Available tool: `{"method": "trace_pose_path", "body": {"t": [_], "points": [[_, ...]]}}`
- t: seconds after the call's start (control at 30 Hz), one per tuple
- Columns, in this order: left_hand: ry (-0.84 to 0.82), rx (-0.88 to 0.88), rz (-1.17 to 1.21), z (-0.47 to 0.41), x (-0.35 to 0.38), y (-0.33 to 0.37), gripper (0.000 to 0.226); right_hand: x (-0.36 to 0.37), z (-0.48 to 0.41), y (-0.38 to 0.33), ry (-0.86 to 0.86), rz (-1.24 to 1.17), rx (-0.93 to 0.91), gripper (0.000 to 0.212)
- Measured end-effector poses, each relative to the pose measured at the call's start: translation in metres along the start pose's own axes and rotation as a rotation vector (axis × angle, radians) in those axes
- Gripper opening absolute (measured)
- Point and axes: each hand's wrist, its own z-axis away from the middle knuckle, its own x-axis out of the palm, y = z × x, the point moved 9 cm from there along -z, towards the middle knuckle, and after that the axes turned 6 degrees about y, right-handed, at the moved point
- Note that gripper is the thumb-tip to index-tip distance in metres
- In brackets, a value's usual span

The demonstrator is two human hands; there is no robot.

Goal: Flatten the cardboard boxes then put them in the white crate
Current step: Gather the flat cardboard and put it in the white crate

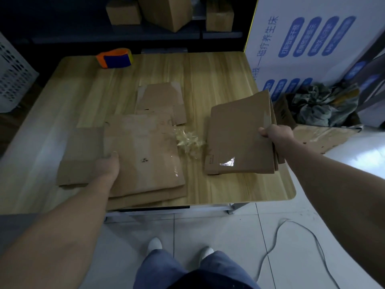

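Note:
A flattened cardboard box (145,155) lies on the wooden table (218,80), its near edge over the table's front. My left hand (107,165) grips its left part, thumb on top. A second flattened box (239,134) is tilted up off the table at its right side. My right hand (275,133) grips its right edge, thumb on top. A smaller flat cardboard piece (161,99) lies behind the first box. The white crate (12,74) with a perforated wall stands left of the table.
A crumpled wad of clear tape (189,142) lies between the two boxes. An orange and blue tape dispenser (115,58) sits at the table's back left. Unflattened boxes (166,11) stand on a dark shelf behind. Cardboard and a cloth heap (320,105) lie on the floor right.

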Motion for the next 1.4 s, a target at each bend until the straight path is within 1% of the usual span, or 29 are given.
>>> {"method": "trace_pose_path", "body": {"t": [0.07, 0.13, 0.17, 0.2, 0.23, 0.27, 0.3, 0.33, 0.4, 0.43, 0.47, 0.5, 0.53, 0.6, 0.67, 0.77, 0.93, 1.03, 1.1, 1.13, 1.2, 1.23, 1.3, 1.33, 1.4], "points": [[-0.017, 0.05, -0.161, 0.003, 0.005, 0.011, 0.06, 0.005, -0.004, 0.004, -0.002, -0.019, -0.019, 0.043], [-0.025, 0.111, -0.307, 0.01, 0.006, 0.024, 0.049, 0.012, -0.009, 0.011, -0.038, -0.023, -0.006, 0.045], [-0.009, 0.16, -0.363, 0.013, 0.005, 0.034, 0.046, 0.014, -0.012, 0.014, -0.038, -0.038, -0.007, 0.045], [0.029, 0.191, -0.402, 0.017, 0.003, 0.043, 0.048, 0.014, -0.009, 0.015, -0.035, -0.041, 0.003, 0.045], [0.101, 0.216, -0.402, 0.024, -0.001, 0.051, 0.053, 0.015, -0.014, 0.017, -0.02, -0.057, 0.007, 0.043], [0.168, 0.278, -0.379, 0.033, -0.001, 0.065, 0.057, 0.014, -0.011, 0.017, -0.032, -0.064, 0.015, 0.041], [0.198, 0.376, -0.332, 0.047, 0.003, 0.084, 0.057, 0.013, -0.012, 0.017, -0.031, -0.07, 0.009, 0.038], [0.14, 0.513, -0.29, 0.064, 0.017, 0.105, 0.058, 0.01, -0.01, 0.017, -0.026, -0.07, 0.012, 0.037], [-0.141, 0.8, -0.238, 0.11, 0.061, 0.145, 0.07, 0.005, -0.013, 0.018, -0.026, -0.09, 0.018, 0.039], [-0.317, 0.868, -0.222, 0.133, 0.085, 0.158, 0.082, 0.001, -0.015, 0.02, -0.023, -0.105, 0.025, 0.04], [-0.467, 0.893, -0.241, 0.153, 0.106, 0.164, 0.092, -0.003, -0.014, 0.02, -0.018, -0.112, 0.027, 0.043], [-0.557, 0.9, -0.296, 0.165, 0.124, 0.166, 0.096, -0.008, -0.017, 0.021, -0.012, -0.121, 0.027, 0.047], [-0.586, 0.912, -0.358, 0.173, 0.138, 0.168, 0.092, -0.013, -0.017, 0.021, -0.027, -0.125, 0.031, 0.051], [-0.521, 0.949, -0.428, 0.176, 0.152, 0.171, 0.072, -0.023, -0.019, 0.024, -0.048, -0.125, 0.045, 0.059], [-0.43, 0.951, -0.398, 0.172, 0.152, 0.174, 0.057, -0.039, -0.025, 0.028, -0.036, -0.141, 0.065, 0.064], [-0.35, 0.944, -0.364, 0.171, 0.149, 0.178, 0.042, -0.061, -0.033, 0.035, 0.034, -0.195, 0.095, 0.061], [-0.286, 0.932, -0.445, 0.175, 0.149, 0.176, 0.041, -0.077, -0.037, 0.037, 0.086, -0.235, 0.129, 0.054], [-0.222, 0.864, -0.49, 0.159, 0.141, 0.168, 0.04, -0.103, -0.05, 0.029, 0.164, -0.383, 0.141, 0.047], [-0.19, 0.858, -0.478, 0.16, 0.138, 0.171, 0.035, -0.111, -0.057, 0.026, 0.187, -0.452, 0.15, 0.045], [-0.197, 0.868, -0.433, 0.167, 0.139, 0.175, 0.032, -0.11, -0.058, 0.025, 0.184, -0.458, 0.151, 0.044], [-0.27, 0.874, -0.276, 0.187, 0.146, 0.184, 0.031, -0.1, -0.055, 0.023, 0.153, -0.444, 0.142, 0.044], [-0.312, 0.859, -0.208, 0.197, 0.15, 0.187, 0.035, -0.093, -0.052, 0.022, 0.136, -0.436, 0.137, 0.045], [-0.365, 0.807, -0.162, 0.212, 0.161, 0.191, 0.044, -0.081, -0.047, 0.016, 0.104, -0.438, 0.124, 0.046], [-0.373, 0.802, -0.189, 0.219, 0.166, 0.191, 0.04, -0.075, -0.045, 0.012, 0.086, -0.447, 0.118, 0.048], [-0.36, 0.835, -0.229, 0.23, 0.172, 0.191, 0.024, -0.064, -0.042, 0.003, 0.049, -0.467, 0.103, 0.053]]}}
